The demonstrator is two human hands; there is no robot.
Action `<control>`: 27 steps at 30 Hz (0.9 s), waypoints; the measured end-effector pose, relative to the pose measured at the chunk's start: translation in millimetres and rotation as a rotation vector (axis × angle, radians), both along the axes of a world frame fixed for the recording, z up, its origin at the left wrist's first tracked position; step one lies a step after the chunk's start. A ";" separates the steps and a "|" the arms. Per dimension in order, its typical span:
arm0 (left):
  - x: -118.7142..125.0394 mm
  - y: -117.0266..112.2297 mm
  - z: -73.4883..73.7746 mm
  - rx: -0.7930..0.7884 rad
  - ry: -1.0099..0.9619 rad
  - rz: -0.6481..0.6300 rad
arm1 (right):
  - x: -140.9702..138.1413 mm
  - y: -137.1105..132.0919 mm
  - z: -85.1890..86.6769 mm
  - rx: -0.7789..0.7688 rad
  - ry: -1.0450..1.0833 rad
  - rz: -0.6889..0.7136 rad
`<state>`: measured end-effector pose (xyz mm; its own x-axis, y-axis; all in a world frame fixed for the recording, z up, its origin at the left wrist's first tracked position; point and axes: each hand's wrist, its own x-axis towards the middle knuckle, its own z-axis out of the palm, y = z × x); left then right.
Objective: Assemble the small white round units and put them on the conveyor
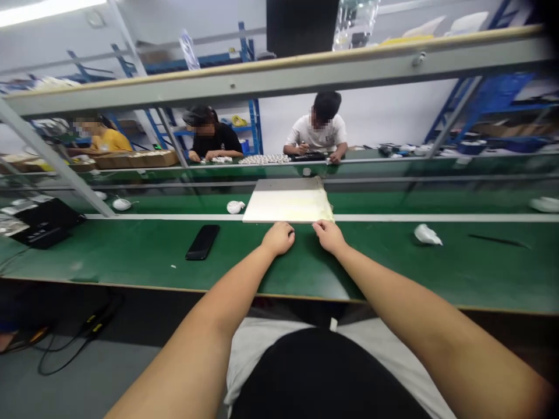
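Both my arms reach forward over a green workbench. My left hand is curled into a loose fist, resting on the bench just before the near edge of a flat pale board. My right hand is closed too, its fingertips touching the board's near right corner. I cannot make out anything held in either hand. The board lies across the white stripe of the bench.
A black phone lies left of my hands. Small white parts sit on the bench, a black box at far left. Three people work at the opposite bench, behind a metal shelf frame.
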<state>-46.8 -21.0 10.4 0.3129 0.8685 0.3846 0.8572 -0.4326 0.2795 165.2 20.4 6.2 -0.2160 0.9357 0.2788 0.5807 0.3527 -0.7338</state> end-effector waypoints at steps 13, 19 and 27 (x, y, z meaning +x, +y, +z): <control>-11.8 -12.0 -7.2 0.011 -0.022 0.020 | 69.0 -39.3 6.0 0.007 -0.291 -0.136; -12.3 -12.0 -7.1 0.008 0.009 0.033 | 61.5 -43.6 5.7 0.004 -0.349 -0.085; -14.4 -11.0 -7.8 -0.018 0.005 0.027 | 64.7 -34.4 4.7 0.005 -0.355 -0.101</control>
<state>-61.2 -32.0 2.6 0.2907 0.8835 0.3675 0.8699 -0.4039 0.2831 229.9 -14.0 10.9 -0.2070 0.9561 0.2073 0.8309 0.2837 -0.4786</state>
